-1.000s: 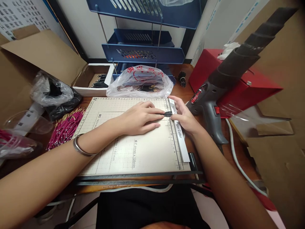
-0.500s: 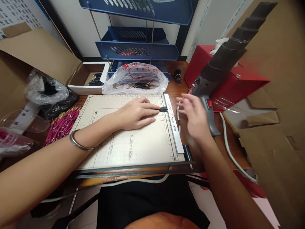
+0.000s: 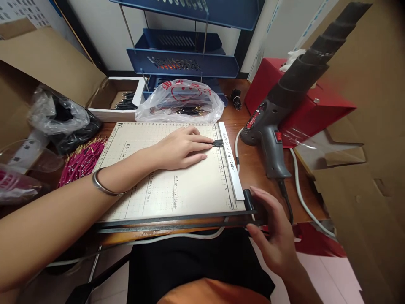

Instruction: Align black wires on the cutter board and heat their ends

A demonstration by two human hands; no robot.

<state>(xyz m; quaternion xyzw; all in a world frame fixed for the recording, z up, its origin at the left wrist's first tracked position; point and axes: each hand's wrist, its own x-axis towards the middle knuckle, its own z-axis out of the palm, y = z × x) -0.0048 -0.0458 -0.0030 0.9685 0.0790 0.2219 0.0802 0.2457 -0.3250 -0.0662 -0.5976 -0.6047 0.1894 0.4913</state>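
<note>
The paper cutter (image 3: 196,190) has a cream gridded board and a white strip (image 3: 232,164) along its right edge. My left hand (image 3: 180,150) rests palm down on the board. Its fingertips hold a small bundle of thin black cords (image 3: 217,143), whose ends reach the white strip. What lies under the fingers is hidden. At the board's lower right corner is a black cylindrical part (image 3: 249,200). My right hand (image 3: 275,230) is beside it, thumb and fingers spread apart, with nothing seen between them.
A grey heat gun (image 3: 272,126) stands right of the cutter, before a red box (image 3: 332,97). Behind the board are a plastic bag (image 3: 180,101), a white box of black cords (image 3: 109,115) and blue shelves (image 3: 183,63). Magenta cords (image 3: 84,162) lie on the left.
My right hand has moved down and toward me, from beside the white strip to the cutter's lower right corner. My left hand stays on the black cords.
</note>
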